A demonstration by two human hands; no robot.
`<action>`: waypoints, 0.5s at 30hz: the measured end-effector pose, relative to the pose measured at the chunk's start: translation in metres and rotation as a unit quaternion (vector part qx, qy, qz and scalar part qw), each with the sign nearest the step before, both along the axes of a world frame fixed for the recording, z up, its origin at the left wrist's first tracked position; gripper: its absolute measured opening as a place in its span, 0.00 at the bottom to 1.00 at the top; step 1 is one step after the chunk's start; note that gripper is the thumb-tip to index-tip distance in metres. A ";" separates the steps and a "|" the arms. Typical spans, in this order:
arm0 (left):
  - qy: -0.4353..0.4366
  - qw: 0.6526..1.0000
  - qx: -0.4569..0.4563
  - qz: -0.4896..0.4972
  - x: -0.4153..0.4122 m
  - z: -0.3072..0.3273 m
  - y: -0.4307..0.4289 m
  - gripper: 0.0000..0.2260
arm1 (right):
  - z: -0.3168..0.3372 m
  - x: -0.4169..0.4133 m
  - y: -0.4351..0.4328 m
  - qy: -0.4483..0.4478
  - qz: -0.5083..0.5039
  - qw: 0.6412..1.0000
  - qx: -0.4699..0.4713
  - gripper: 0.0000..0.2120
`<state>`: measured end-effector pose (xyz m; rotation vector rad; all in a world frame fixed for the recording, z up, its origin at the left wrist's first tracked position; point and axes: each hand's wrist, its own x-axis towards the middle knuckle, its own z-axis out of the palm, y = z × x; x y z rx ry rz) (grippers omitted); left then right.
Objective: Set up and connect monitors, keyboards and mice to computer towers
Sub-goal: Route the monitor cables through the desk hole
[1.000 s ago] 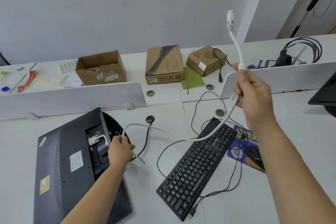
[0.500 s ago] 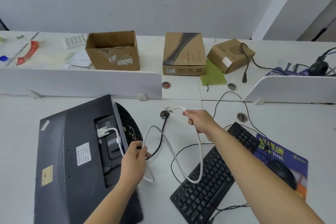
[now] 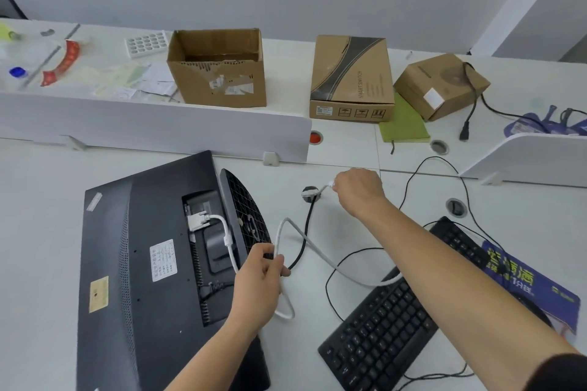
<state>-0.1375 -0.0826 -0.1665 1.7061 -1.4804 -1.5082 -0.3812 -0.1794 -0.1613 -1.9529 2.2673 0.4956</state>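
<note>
White cable: one end plugged, one end held

The monitor lies screen-down on the worktop with the cable plugged into its back. The left hand grips a loop beside the stand. The right hand pinches the free end over a cable hole. A brown box behind reads "SMART SWITCH". The monitor's label is too small to read.

- Bright, even, diffuse light; its source lies out of view.
- Faint, soft shadow under the open cardboard box.
- Wide-angle bending curves the white divider.
- The right hand is slightly blurred.
</note>
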 end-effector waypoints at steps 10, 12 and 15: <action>-0.007 1.000 0.001 0.017 -0.004 0.002 -0.003 0.05 | 0.014 0.019 -0.034 0.110 0.191 0.975 -0.003 0.11; -0.010 1.000 0.000 0.018 -0.004 0.002 -0.003 0.05 | 0.020 0.016 -0.035 0.119 0.175 0.977 0.004 0.11; -0.015 1.000 -0.002 0.024 -0.005 0.001 -0.002 0.04 | 0.020 0.005 -0.030 0.125 0.136 0.983 0.000 0.13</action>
